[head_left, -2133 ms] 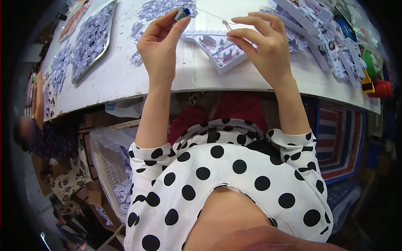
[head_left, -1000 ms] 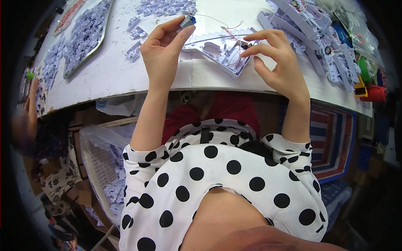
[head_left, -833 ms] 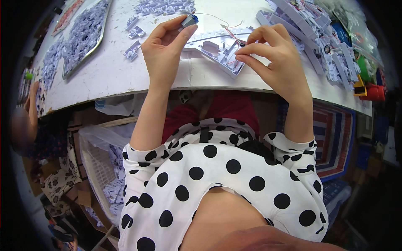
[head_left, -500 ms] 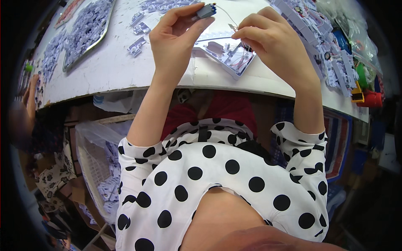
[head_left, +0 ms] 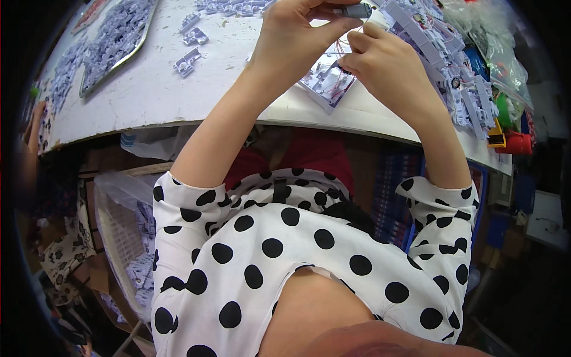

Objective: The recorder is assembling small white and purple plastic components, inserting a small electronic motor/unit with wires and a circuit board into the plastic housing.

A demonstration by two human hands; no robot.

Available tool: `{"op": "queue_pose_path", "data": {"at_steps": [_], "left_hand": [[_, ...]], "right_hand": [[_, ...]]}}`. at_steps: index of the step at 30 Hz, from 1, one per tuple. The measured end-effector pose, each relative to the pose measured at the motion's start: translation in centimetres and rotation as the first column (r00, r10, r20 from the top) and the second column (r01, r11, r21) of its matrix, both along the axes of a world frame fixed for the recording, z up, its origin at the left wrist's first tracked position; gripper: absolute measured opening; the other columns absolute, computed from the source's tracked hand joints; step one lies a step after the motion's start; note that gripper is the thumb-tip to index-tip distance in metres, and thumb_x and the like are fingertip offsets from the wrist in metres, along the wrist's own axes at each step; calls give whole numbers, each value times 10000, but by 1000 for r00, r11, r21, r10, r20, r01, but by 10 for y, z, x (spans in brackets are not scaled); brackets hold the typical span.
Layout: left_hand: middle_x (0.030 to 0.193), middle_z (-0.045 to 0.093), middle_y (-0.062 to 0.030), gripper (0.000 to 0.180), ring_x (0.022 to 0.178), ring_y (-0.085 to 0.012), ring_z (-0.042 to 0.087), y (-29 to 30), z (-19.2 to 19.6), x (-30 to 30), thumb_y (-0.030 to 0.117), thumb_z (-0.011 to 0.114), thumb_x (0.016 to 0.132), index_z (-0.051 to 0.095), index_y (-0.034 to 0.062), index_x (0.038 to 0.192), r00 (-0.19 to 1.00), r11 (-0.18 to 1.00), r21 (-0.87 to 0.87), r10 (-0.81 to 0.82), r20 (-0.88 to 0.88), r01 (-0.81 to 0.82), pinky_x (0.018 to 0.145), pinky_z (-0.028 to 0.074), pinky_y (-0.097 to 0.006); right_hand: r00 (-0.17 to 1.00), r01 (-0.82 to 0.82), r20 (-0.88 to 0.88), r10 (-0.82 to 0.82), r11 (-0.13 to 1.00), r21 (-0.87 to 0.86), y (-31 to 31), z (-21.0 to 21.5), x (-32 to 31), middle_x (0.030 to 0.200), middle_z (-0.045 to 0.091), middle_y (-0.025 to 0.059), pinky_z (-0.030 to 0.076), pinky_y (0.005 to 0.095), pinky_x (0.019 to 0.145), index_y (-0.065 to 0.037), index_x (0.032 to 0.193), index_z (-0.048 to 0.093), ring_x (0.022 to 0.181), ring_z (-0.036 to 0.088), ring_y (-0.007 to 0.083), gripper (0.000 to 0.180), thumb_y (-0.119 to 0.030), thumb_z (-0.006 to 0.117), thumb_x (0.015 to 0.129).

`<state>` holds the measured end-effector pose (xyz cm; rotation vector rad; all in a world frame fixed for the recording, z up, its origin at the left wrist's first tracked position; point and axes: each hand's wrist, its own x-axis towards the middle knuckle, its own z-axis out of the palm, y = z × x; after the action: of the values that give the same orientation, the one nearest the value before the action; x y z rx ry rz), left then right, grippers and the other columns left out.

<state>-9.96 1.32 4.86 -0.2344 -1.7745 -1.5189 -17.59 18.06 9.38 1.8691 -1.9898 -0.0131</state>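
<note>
My left hand (head_left: 288, 44) is closed, with a small dark grey block (head_left: 358, 10) pinched between thumb and fingers near the top edge. Just right of it, my right hand (head_left: 389, 74) has its thumb and fingertips pinched together on thin wires (head_left: 341, 46). Under the hands lies a white open plastic housing (head_left: 324, 98), one corner pointing toward me. Red and pale wires run inside it and rise toward my fingers. My left hand and wrist hide part of the housing.
Several loose white plastic parts (head_left: 188, 62) lie left on the white table (head_left: 226, 89). A metal tray (head_left: 113, 77) heaped with similar parts is farther left. Stacked white housings (head_left: 437, 50), a clear plastic bag (head_left: 505, 56) and a red container (head_left: 515, 143) are at right. Another person's arm shows far left.
My left hand has moved right with the grey block, now close above my right hand. My right hand has lowered slightly toward the housing. The whole view has shifted a little.
</note>
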Motion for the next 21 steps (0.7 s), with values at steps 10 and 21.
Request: {"op": "queue_pose_path", "data": {"at_steps": [10,21], "left_hand": [[1042,704,-65,283,955,-113,678,-5,-7,5,-68,732,876,687,-27,1152,997,997,1,75,32,-75,874,546,-255],[1012,724,-75,264,899,-94,670,-10,-8,23,-41,733,906,670,-60,1161,982,943,288,135,131,-168,814,545,-207]], "right_hand": [[987,-34,-152,61,984,174,-13,-6,-8,884,701,19,579,320,736,-97,782,753,941,673,209,60,-80,715,739],[703,219,711,15,947,-237,3,25,-7,1016,703,36,533,268,797,-100,1212,680,866,685,150,273,-102,712,941]]}}
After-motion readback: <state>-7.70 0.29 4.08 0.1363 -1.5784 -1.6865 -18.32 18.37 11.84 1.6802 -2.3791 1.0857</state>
